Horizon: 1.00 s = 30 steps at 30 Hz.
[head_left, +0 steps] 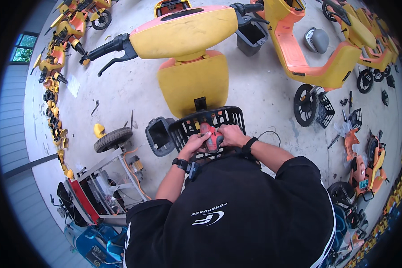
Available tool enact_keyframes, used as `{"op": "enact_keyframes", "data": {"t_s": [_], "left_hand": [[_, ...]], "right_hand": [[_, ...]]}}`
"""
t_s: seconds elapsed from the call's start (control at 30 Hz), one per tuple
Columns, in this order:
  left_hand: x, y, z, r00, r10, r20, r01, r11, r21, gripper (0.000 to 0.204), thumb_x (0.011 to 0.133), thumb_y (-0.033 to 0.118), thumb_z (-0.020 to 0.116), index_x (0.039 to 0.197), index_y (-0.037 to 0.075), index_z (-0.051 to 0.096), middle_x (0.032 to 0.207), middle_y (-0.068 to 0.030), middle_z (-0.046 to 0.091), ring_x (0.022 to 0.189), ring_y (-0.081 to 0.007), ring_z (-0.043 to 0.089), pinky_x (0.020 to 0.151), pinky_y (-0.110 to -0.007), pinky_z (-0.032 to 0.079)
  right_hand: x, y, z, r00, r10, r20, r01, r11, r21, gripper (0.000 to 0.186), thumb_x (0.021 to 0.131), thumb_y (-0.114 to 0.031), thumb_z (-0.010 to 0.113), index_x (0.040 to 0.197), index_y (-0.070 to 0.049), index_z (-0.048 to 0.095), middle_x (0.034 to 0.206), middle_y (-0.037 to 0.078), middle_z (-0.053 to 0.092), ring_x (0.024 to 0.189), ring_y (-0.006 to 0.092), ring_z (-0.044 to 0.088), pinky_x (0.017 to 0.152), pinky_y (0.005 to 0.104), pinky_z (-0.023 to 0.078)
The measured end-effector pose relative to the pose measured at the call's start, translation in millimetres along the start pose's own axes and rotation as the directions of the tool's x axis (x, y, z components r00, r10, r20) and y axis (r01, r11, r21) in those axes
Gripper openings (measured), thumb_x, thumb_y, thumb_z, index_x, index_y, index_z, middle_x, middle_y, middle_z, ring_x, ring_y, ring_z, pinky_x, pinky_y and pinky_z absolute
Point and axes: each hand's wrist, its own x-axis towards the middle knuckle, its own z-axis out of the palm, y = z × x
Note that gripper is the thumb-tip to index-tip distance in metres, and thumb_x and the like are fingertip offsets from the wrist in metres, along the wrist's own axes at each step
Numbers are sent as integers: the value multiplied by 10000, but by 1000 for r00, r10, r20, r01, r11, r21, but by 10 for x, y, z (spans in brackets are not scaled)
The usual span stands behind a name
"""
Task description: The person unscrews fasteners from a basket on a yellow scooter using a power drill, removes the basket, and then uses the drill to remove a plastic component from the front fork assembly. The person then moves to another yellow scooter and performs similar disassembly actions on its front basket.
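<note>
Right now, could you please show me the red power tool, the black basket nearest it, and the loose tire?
Red power tool (214, 140): head view, on its body.
Black basket (228, 109): head view, on its far rim.
Loose tire (113, 140): head view, on its tread.

- Handheld tool (213, 140): red and dark grey
- Basket (219, 110): plain black
- Scooter front panel (190, 87): yellow, pinkish-orange upper edging
- Shirt (254, 214): black, white print, white side stripes
- Floor (260, 94): pale grey

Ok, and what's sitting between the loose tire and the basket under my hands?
In the head view, a grey bin lies between the tire and the basket, closer to the basket.
</note>
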Motion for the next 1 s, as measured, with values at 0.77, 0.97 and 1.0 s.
{"op": "enact_keyframes", "data": {"t_s": [0.77, 0.97, 1.0], "left_hand": [[305, -1067, -1090, 873, 263, -412, -273, 961, 35, 293, 816, -16, 640, 1108, -15, 621, 891, -62, 664, 743, -156, 643, 629, -299, 528], [200, -1076, -1020, 888, 301, -349, -239, 948, 208, 182, 726, 41, 691, 858, -75, 644, 693, -84, 647, 579, -148, 607, 537, -287, 502], [201, -1124, -1004, 893, 299, -336, -241, 949, 204, 182, 726, 41, 691, 858, -75, 644, 693, -84, 647, 579, -148, 607, 537, -287, 502]], "right_hand": [[-329, -259, -203, 983, 13, 186, 18, 987, -162, 628, 590, -341, 809, 1127, -67, 632, 1100, 99, 609, 1040, 292, 599, 846, 395, 505], [-1183, -254, -28, 958, 273, 90, -269, 962, -50, 684, 557, -356, 782, 1143, -37, 633, 1079, 162, 636, 1029, 326, 600, 891, 382, 490], [-1373, -261, 15, 935, 352, 48, -354, 935, 20, 683, 556, -346, 776, 1141, -22, 635, 1081, 182, 643, 1031, 332, 602, 901, 377, 486]]}}
